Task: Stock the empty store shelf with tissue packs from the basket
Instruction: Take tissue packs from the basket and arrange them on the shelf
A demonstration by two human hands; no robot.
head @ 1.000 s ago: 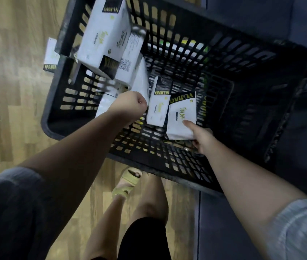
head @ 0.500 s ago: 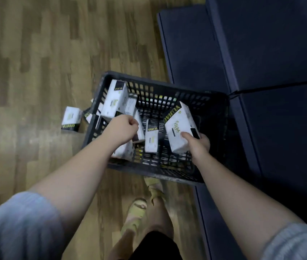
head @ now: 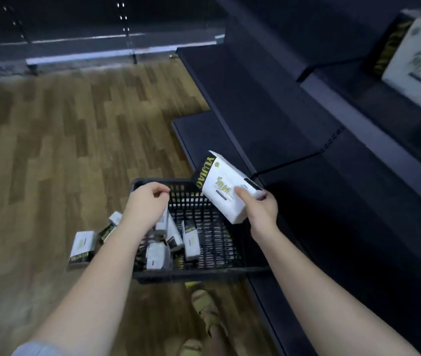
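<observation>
Since half a second ago the right hand (head: 260,209) has lifted its tissue pack (head: 226,187) clear of the basket (head: 230,268); the pack is now held above the basket's right rim, tilted, thumb across the printed face and fingers curled behind. The view has swung up from the basket toward the dark shelf (head: 358,191) at right, where one stocked pack (head: 420,65) already stands on an upper tier. Judgement: pick step done, transfer to the shelf under way; placing not yet done. The left hand (head: 147,204) has also risen from among the packs; it hovers over the basket's left edge with fingers loosely curled, and appears to hold nothing. The held pack is white with a black side band, yellow lettering and green script on the face; soft wrapper, looks undented. Several more packs (head: 190,240) lie in the basket, and two loose packs (head: 82,249) lie on the wooden floor (head: 50,150) beside it.
</observation>
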